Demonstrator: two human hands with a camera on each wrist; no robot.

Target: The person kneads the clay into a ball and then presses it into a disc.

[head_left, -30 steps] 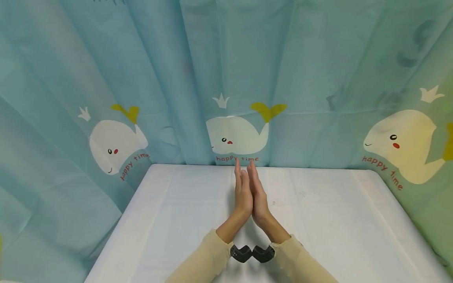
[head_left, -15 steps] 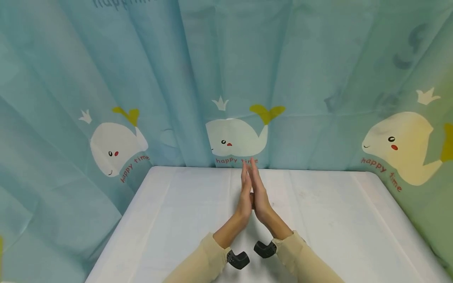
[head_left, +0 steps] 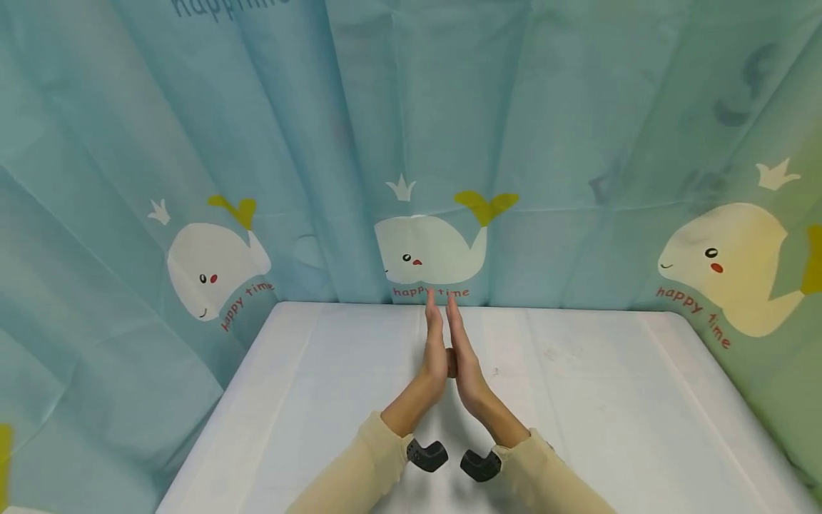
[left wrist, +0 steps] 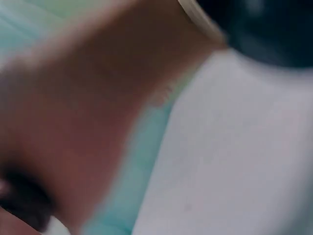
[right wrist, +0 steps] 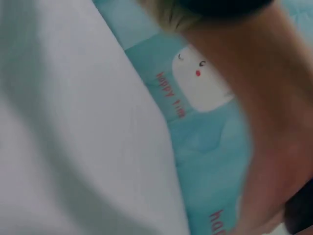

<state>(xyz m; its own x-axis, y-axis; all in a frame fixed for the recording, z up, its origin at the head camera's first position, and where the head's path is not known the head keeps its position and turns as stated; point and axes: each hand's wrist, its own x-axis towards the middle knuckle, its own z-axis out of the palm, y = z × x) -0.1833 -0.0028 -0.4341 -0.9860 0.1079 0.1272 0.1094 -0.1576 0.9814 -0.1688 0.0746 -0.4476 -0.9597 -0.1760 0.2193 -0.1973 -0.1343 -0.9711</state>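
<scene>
My left hand [head_left: 433, 360] and right hand [head_left: 471, 368] stand upright, palm facing palm, above the middle of the white table [head_left: 578, 414]. Their fingers are straight and point away from me, with a narrow gap between the fingertips. A small brown thing [head_left: 452, 363] shows between the two palms; whether it is an object or part of a hand cannot be told. The left wrist view has a blurred hand and a dark patch [left wrist: 27, 200] at its edge. Another dark patch [right wrist: 301, 210] lies beside the hand in the right wrist view.
Black wrist devices [head_left: 427, 455] hang inside both beige sleeves [head_left: 359, 464], slightly apart from each other. Behind and beside the table hangs a blue-green curtain [head_left: 565, 128] printed with white whales [head_left: 430, 250]. The table's back edge lies just beyond the fingertips.
The hands have shifted slightly against each other, the left fingertips going right and back left. The wrist devices, close together a second ago, are now farther apart. The brown thing has come into view.
</scene>
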